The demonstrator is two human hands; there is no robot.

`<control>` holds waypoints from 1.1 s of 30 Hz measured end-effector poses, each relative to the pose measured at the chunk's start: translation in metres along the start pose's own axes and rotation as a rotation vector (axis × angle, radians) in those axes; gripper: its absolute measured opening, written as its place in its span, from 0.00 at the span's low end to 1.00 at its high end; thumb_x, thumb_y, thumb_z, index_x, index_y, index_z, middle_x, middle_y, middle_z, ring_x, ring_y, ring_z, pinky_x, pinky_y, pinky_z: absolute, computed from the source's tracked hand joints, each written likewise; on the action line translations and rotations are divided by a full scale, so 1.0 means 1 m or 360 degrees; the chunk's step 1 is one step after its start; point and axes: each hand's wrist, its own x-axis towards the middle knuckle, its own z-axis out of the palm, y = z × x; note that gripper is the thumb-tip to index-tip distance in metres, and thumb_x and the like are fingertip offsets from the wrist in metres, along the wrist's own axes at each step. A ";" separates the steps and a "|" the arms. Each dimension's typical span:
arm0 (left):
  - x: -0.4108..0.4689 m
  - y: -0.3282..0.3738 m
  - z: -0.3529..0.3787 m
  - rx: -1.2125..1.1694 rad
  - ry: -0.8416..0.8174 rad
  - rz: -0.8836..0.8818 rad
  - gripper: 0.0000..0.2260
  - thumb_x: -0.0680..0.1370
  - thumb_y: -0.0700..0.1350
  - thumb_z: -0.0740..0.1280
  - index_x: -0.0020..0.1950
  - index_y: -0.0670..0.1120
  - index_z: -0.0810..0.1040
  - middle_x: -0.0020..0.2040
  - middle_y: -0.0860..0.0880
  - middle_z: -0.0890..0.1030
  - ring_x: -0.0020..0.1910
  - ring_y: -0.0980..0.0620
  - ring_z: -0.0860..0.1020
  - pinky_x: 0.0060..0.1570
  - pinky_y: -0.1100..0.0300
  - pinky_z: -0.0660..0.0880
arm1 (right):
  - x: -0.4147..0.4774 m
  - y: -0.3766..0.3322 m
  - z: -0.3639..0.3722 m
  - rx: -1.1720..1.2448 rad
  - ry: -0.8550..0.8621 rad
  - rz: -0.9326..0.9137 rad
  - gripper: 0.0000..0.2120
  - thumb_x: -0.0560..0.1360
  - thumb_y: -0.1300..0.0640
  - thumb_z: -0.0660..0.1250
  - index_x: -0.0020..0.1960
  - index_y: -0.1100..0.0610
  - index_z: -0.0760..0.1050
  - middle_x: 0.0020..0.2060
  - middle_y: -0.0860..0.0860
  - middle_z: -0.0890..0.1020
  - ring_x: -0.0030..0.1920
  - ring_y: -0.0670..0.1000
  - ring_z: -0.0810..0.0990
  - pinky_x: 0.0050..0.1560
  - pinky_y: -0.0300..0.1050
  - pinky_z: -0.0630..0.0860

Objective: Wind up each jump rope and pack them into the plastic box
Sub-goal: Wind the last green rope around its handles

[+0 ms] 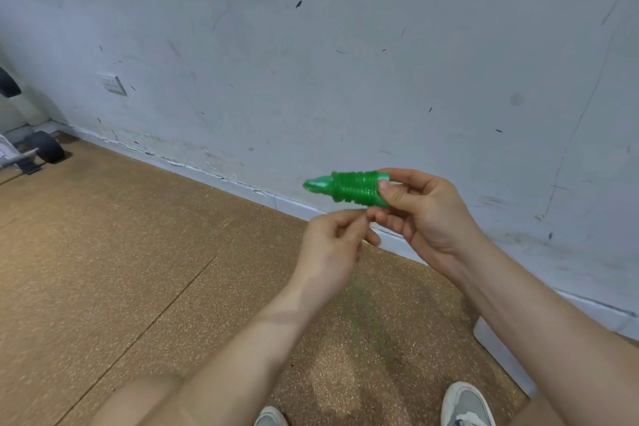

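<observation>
While you stand on the brown floor point(138, 270) next to the wall point(345, 62), your right hand point(425, 214) holds the green jump rope point(352, 187) up in the air. The rope is wound round and round into a fat bundle, and a green handle tip pokes out of its left end. Your thumb presses on the right end of the bundle and your fingers curl under it.

Your left hand point(328, 245) is just below, close to your right fingers. Its fingers are curled, and the thumb and first finger are pressed together at the tips. A faint green blur hangs under that hand, but it is too blurry to tell if the hand is pinching loose rope.

The plastic box point(498, 353) sits on the floor by the wall, near your right shoe point(466, 405). Your right arm hides part of it. A black wheel point(48, 147) rests on the floor at the far left edge.
</observation>
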 end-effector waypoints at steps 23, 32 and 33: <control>0.007 0.017 -0.048 0.1242 0.0147 0.0801 0.06 0.71 0.53 0.70 0.45 0.55 0.85 0.35 0.55 0.81 0.35 0.56 0.77 0.36 0.56 0.74 | -0.003 0.006 0.002 -0.1192 -0.0152 -0.0256 0.07 0.73 0.59 0.72 0.50 0.60 0.80 0.34 0.55 0.80 0.26 0.51 0.77 0.31 0.44 0.74; 0.005 0.028 -0.047 0.0767 0.0155 0.0203 0.05 0.66 0.46 0.79 0.36 0.53 0.84 0.34 0.57 0.83 0.37 0.61 0.81 0.43 0.62 0.77 | -0.006 0.001 0.000 -0.1317 -0.0377 -0.0288 0.07 0.74 0.61 0.71 0.52 0.56 0.82 0.39 0.51 0.79 0.29 0.51 0.78 0.38 0.48 0.77; 0.006 0.029 -0.047 0.0730 0.0134 0.0175 0.06 0.65 0.45 0.79 0.35 0.52 0.83 0.34 0.55 0.83 0.37 0.59 0.81 0.43 0.61 0.78 | -0.006 0.000 0.000 -0.1336 -0.0411 -0.0297 0.07 0.74 0.61 0.71 0.52 0.56 0.82 0.39 0.51 0.79 0.29 0.51 0.77 0.37 0.47 0.76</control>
